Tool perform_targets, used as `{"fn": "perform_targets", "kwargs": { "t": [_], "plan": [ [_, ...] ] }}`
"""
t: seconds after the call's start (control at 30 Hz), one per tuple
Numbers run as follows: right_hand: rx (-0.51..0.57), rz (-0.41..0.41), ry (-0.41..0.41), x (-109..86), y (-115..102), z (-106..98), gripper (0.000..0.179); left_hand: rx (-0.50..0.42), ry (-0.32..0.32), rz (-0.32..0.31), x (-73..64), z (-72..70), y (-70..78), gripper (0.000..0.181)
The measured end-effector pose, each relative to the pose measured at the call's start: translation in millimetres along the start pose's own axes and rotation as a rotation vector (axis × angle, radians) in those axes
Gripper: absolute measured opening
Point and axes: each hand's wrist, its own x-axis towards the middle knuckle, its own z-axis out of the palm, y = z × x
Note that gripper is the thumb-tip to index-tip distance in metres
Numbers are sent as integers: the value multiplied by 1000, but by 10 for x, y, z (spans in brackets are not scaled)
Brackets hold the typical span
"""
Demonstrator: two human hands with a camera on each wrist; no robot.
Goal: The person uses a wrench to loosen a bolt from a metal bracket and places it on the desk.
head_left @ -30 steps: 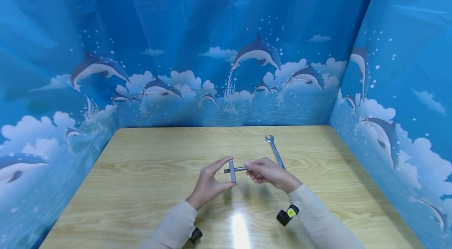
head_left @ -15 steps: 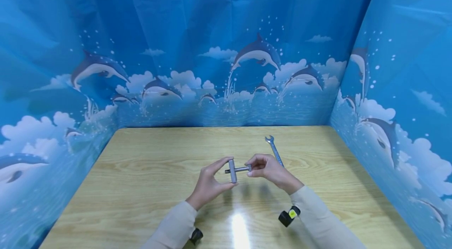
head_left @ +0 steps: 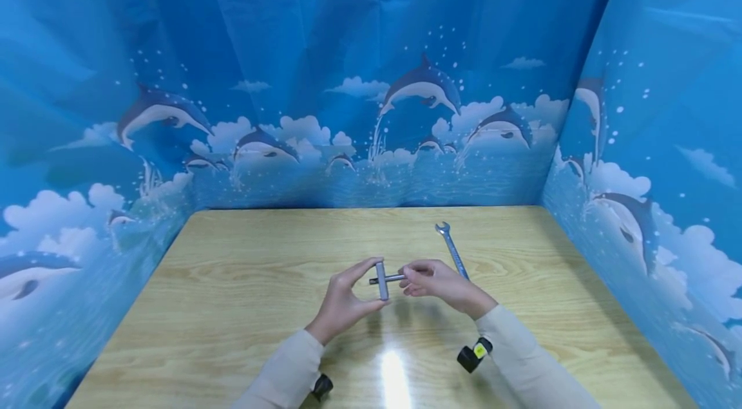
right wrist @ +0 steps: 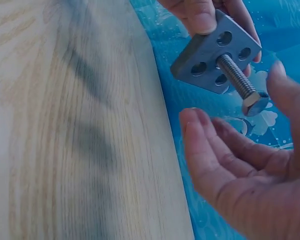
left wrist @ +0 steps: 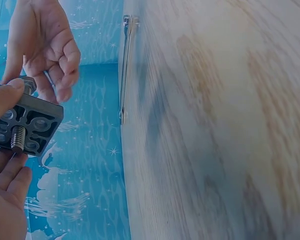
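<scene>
My left hand pinches a square grey metal plate by opposite edges, above the table. In the right wrist view the plate shows several round holes around a long hex bolt that passes through its middle. The bolt's threaded end sticks out of the plate's ribbed side in the left wrist view. My right hand is at the bolt's head end. Its thumb and fingers stand apart around the hex head, with a gap visible in the right wrist view.
A wrench lies on the wooden table behind my right hand. Blue dolphin-print curtains enclose the table at the back and sides. Black wrist cameras sit on both wrists.
My right hand's fingers have opened from the bolt head and drawn together around it again, shifting slightly. My left hand and the plate have barely moved; the wrench stays put.
</scene>
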Motion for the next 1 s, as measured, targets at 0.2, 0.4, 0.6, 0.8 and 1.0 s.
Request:
{"fn": "perform_targets", "kwargs": {
  "t": [0.2,0.4,0.6,0.8,1.0],
  "plan": [
    [56,101,4,22,-3,-18,80,16,-10,33,7,6,-4,77],
    [107,159,-1,44,-25,-1,61,14,-17,27,-1,-4,-1,77],
    [117,130,2,30,-57,-8,41,10,-10,38,-5,-7,-12,77],
    [62,43,86,10,-50,-20,29,6,-12,13,-5,-14,-2,76],
    [-66,-26,218,2,-57,29,31,0,-11,-27,-7,-20,9,75]
  ]
}}
